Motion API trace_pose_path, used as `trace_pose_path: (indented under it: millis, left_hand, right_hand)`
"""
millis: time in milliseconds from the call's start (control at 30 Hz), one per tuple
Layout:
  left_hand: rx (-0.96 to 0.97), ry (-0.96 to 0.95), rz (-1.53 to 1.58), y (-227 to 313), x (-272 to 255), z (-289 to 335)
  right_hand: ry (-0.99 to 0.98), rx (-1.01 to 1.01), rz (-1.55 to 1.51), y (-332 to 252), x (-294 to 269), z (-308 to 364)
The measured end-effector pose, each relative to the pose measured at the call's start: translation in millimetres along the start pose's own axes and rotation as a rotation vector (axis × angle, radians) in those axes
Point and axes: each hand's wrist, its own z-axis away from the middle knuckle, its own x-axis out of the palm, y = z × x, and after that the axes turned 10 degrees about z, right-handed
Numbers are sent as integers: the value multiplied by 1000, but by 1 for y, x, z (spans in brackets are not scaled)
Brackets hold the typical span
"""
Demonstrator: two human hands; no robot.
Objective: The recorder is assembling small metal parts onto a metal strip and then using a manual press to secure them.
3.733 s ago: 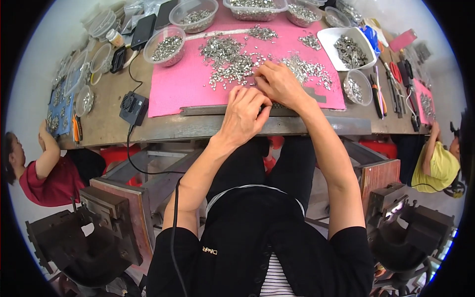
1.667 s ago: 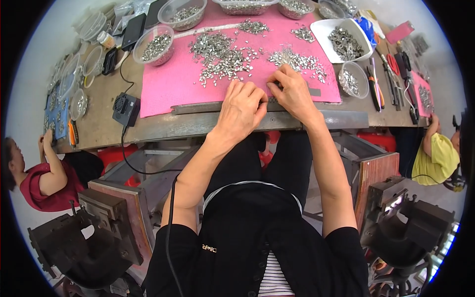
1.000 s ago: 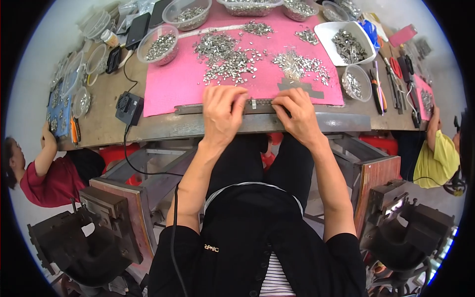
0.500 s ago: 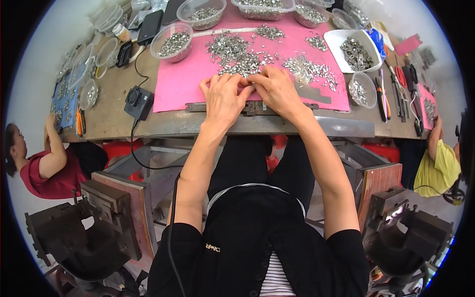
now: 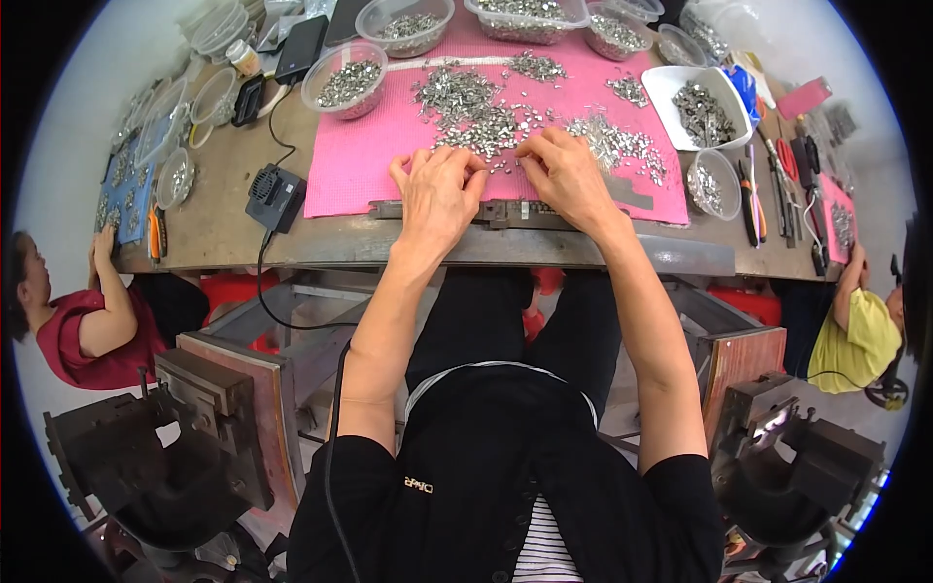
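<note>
Your left hand (image 5: 439, 189) was just left of the middle of the frame, fingers bent and thumb brought in close to the index finger; whether a part sat in that grip, you could not tell. Your right hand (image 5: 564, 175), right of the middle, had its thumb and forefinger nearly together beside the near edge of the loose metal pieces (image 5: 476, 121), and any piece between its tips was too small to make out. The dark slotted bar (image 5: 501, 214) lay below and between your hands, along the near edge of the pink mat (image 5: 335, 180), with one bright piece (image 5: 525, 210) showing on it.

The bar lay close to the bench edge (image 5: 671, 256), so a bump from either wrist could have tipped it or knocked the bright piece off. Because the loose pieces were small and heaped, a fingertip could have picked up two at once or pushed strays onto the bar. The flat grey plates (image 5: 632, 194), near your right wrist, could have been shoved by a sideways sweep. At left, the black cable (image 5: 260, 287) ran close beside your left forearm; a snag there could have dragged the black device (image 5: 275, 198).
</note>
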Motion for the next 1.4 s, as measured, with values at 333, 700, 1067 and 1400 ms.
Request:
trace_pose_path:
  millis: [333, 700, 1067, 1400]
  left_hand:
    - [-15, 0, -23, -1, -6, -1]
    - [26, -43, -64, 3, -1, -4]
    - [5, -52, -23, 1, 2, -5]
    - [12, 47, 27, -1, 0, 5]
  right_hand:
    - [-49, -81, 58, -2, 14, -6]
    - [-48, 6, -137, 6, 6, -1]
    - [-98, -13, 3, -4, 13, -10]
    - [-23, 106, -139, 12, -19, 6]
